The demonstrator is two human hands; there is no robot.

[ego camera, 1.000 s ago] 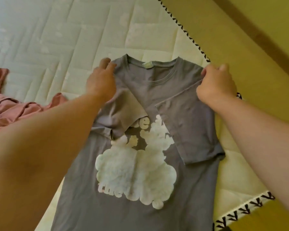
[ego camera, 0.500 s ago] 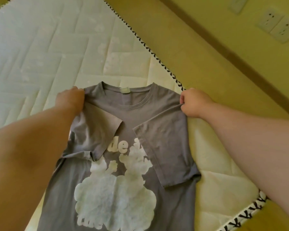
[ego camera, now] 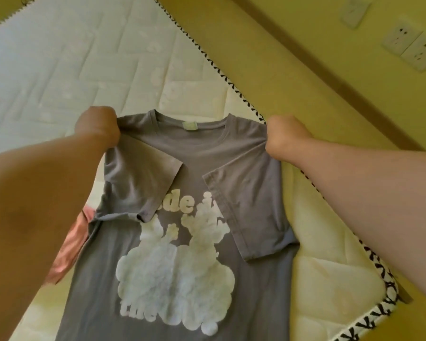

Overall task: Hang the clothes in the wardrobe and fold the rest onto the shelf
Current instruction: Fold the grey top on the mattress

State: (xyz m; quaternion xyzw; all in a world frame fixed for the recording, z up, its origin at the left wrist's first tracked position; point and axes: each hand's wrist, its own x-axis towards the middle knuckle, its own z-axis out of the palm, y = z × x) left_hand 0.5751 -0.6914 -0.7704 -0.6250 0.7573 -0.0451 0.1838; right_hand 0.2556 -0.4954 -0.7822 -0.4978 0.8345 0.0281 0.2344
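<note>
A grey T-shirt (ego camera: pixel 197 153) with a white cloud-shaped print lies face up on the quilted white mattress (ego camera: pixel 67 70). Both short sleeves are folded in over the chest. My left hand (ego camera: pixel 97 127) is closed on the shirt's left shoulder, and my right hand (ego camera: pixel 284 135) is closed on its right shoulder, near the mattress edge. The collar with its small label points away from me. My forearms hide the shirt's outer sides.
A pink garment (ego camera: pixel 70 244) lies crumpled under my left forearm, left of the shirt. The mattress has a black-and-white trimmed edge (ego camera: pixel 214 62). Beyond it are a yellow floor (ego camera: pixel 293 77), a brown baseboard and wall sockets (ego camera: pixel 412 46) at upper right.
The view has tilted up, so the shirt sits lower in frame and the sockets show. Both hands have closed tighter on the shoulders, pulling them apart slightly.
</note>
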